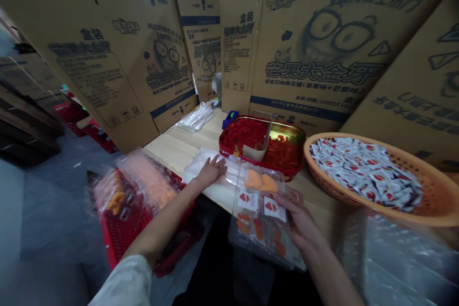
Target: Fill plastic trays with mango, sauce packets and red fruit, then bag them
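Observation:
My right hand (299, 222) grips the right side of a clear plastic tray (234, 234) that is tilted over my lap at the table edge. Orange candies (261, 181) lie in the tray's far compartment. Two white sachets with red prints (275, 209) sit in the middle, and orange-red pieces fill small compartments nearer me. Fingers spread, my left hand (211, 172) rests on a stack of clear plastic bags (195, 165) left of the tray. Its fingertips touch the film. Part of the bags is hidden behind the tray's far end.
A red tin (224, 149) of red pieces, with a scoop (255, 153) inside, stands behind the tray. Right of it is an orange basket (315, 172) of sachets. A red crate (107, 239) with packed trays sits at left. Clear trays (401, 263) are at lower right. Large cartons (304, 38) wall the back.

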Available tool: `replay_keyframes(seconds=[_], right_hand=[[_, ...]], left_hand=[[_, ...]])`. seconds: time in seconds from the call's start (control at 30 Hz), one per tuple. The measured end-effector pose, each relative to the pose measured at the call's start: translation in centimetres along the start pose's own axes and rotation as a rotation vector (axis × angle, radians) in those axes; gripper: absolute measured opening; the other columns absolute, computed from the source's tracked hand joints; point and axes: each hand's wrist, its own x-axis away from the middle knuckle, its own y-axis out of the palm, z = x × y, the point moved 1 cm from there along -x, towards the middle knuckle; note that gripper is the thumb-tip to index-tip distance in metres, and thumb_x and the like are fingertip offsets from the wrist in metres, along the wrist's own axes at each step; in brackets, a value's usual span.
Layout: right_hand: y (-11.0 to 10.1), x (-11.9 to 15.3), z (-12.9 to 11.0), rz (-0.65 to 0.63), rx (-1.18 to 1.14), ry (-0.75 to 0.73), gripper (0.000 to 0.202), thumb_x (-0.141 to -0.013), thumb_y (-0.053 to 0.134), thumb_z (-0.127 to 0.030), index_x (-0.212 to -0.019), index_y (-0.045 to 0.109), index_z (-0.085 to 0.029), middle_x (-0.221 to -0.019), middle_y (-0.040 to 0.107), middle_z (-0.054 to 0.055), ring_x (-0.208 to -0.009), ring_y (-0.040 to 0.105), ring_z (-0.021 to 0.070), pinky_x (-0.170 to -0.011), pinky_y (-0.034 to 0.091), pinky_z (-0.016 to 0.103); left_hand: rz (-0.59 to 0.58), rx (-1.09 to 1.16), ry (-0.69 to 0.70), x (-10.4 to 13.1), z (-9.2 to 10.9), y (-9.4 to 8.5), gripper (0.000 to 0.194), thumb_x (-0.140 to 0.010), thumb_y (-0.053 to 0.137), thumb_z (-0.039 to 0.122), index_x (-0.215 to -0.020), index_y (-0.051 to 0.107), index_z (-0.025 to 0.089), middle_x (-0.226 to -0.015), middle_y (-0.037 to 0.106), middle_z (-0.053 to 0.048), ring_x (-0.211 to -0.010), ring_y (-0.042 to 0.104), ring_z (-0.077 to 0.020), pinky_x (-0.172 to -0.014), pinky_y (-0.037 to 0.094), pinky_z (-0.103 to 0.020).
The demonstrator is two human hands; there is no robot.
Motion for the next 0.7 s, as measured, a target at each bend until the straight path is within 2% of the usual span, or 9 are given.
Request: replay_keyframes(seconds=[0.13, 0.23, 0.3, 0.4, 0.53, 0.6, 0.7], right_hand=[[-1.1, 0.2, 0.3, 0.039, -0.056, -0.011, 0.019, -0.056, 0.076, -0.018, -0.075, 0.072, -0.015, -0.071, 0.071, 0.005, -0.059, 0.066, 0.0188, -0.056, 0.056, 0.027], [-1.7, 0.5, 0.3, 0.079, -0.091, -0.042, 0.022, -0.056, 0.077, -0.018, -0.076, 0.072, -0.015, -0.072, 0.072, 0.005, -0.060, 0.066, 0.0186, -0.057, 0.056, 0.027], [-1.9, 0.8, 0.2, 0.109, -0.126, -0.066, 0.023, -0.055, 0.078, -0.018, -0.076, 0.072, -0.014, -0.073, 0.072, 0.004, -0.060, 0.066, 0.0172, -0.057, 0.056, 0.026], [-1.9, 1.4, -0.2, 0.144, -0.187, -0.104, 0.025, -0.055, 0.078, -0.018, -0.078, 0.071, -0.016, -0.078, 0.072, 0.002, -0.063, 0.066, 0.0162, -0.060, 0.055, 0.024], [-0.5, 2.4, -0.4, 0.111, -0.217, -0.152, 0.029, -0.056, 0.078, -0.018, -0.084, 0.069, -0.021, -0.081, 0.072, -0.001, -0.067, 0.066, 0.0159, -0.064, 0.055, 0.026], [0.8, 2.9, -0.3, 0.062, -0.212, -0.173, 0.032, -0.056, 0.078, -0.019, -0.086, 0.068, -0.023, -0.082, 0.072, -0.002, -0.067, 0.066, 0.0160, -0.063, 0.055, 0.027], [2.7, 3.3, 0.2, -0.056, -0.158, -0.164, 0.035, -0.057, 0.078, -0.020, -0.091, 0.067, -0.023, -0.086, 0.071, 0.000, -0.069, 0.066, 0.0176, -0.062, 0.054, 0.029]], left_hand=[[-0.014, -0.113, 0.074, -0.1, -1.3, 1.4, 0.013, -0.077, 0.061, 0.014, -0.084, 0.069, 0.023, -0.111, 0.064, -0.006, -0.122, 0.044, -0.0252, -0.104, 0.026, -0.048], [0.065, -0.155, 0.101, 0.6, -1.1, 1.4, 0.011, -0.078, 0.059, 0.016, -0.082, 0.069, 0.021, -0.104, 0.067, -0.006, -0.113, 0.052, -0.0219, -0.100, 0.034, -0.042], [0.163, -0.167, 0.099, 1.0, -0.5, 0.6, 0.009, -0.079, 0.059, 0.019, -0.080, 0.068, 0.020, -0.102, 0.067, -0.008, -0.109, 0.055, -0.0217, -0.097, 0.038, -0.041], [0.349, -0.165, 0.079, 1.5, 1.7, -1.6, 0.016, -0.084, 0.053, 0.025, -0.080, 0.066, 0.017, -0.103, 0.066, -0.011, -0.102, 0.058, -0.0208, -0.090, 0.044, -0.037], [0.518, -0.151, 0.088, 2.9, 6.2, -3.7, 0.017, -0.085, 0.050, 0.027, -0.081, 0.064, 0.018, -0.103, 0.066, -0.010, -0.096, 0.060, -0.0179, -0.084, 0.047, -0.032], [0.554, -0.149, 0.110, 3.9, 8.4, -3.5, 0.015, -0.084, 0.051, 0.025, -0.078, 0.063, 0.018, -0.107, 0.065, -0.010, -0.099, 0.059, -0.0186, -0.086, 0.046, -0.033], [0.543, -0.080, 0.106, 5.6, 10.6, -1.7, 0.011, -0.081, 0.052, 0.020, -0.084, 0.063, 0.018, -0.113, 0.062, -0.010, -0.106, 0.056, -0.0216, -0.096, 0.039, -0.040]])
